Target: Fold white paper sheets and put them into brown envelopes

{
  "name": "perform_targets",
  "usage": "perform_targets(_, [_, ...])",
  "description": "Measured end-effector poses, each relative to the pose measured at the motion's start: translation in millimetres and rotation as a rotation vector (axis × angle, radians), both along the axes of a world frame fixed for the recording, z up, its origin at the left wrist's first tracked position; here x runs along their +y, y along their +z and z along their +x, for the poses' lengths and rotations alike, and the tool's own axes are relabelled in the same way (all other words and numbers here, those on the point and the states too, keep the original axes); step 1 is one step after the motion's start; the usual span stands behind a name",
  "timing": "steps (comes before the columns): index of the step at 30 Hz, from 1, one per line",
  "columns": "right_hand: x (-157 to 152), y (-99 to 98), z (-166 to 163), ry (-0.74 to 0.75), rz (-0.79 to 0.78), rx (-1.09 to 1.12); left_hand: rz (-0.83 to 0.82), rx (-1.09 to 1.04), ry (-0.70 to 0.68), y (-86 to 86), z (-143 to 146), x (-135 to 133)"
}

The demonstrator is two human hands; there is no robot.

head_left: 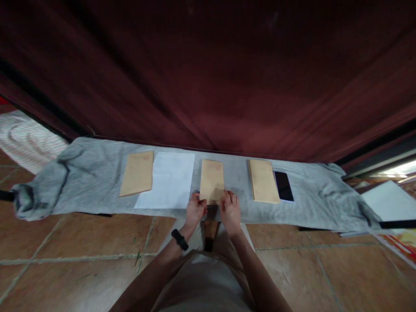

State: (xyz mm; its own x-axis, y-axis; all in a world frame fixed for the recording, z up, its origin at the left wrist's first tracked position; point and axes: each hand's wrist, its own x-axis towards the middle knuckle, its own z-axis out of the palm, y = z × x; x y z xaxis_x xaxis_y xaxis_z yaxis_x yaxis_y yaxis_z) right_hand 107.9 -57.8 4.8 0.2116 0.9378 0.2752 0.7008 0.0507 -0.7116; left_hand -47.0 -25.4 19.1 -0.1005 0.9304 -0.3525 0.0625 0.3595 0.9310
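A brown paper envelope [212, 180] lies in front of me on the grey cloth, with faint reddish print near its far end. My left hand [196, 209] pinches its near left corner, the thumb on top. At the near right corner my right hand [230, 211] has its fingers closed on the same envelope. Left of it are white sheets of paper [172, 180], partly under another brown envelope or small pile [137, 174]. To the right sits a thicker stack of brown envelopes [264, 181], with a dark-screened phone [284, 186] beside it.
The grey cloth [312, 190] covers a long narrow surface. A dark red fabric wall [208, 95] rises behind it. Brown floor tiles [107, 247] show below. A striped cloth [29, 136] is at far left, and a white flat object [391, 201] at far right.
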Motion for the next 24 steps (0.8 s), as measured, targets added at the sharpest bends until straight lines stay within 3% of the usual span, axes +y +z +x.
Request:
perform_targets(6, [-28.8,-3.9,-18.7,0.335,0.014,-0.316,-0.044,0.073,-0.056,-3.8,1.0,4.3])
perform_targets(12, [-38.0,-12.5,-16.6,0.279,-0.019,-0.405,-0.021,0.195,-0.090,9.9,-4.1,-1.4])
perform_targets(17, [-40.1,-10.6,-12.8,0.270,-0.045,-0.412,0.249,0.577,-0.162,10.0,-13.6,-25.0])
perform_targets(21, [-41.0,-9.1,-13.9,0.271,-0.060,-0.407,0.615,0.848,-0.487,-2.1,-13.7,-44.6])
perform_targets(24, [-40.7,-8.3,-14.7,0.269,-0.055,-0.406,0.719,1.009,-0.656,-13.4,-12.7,-50.2])
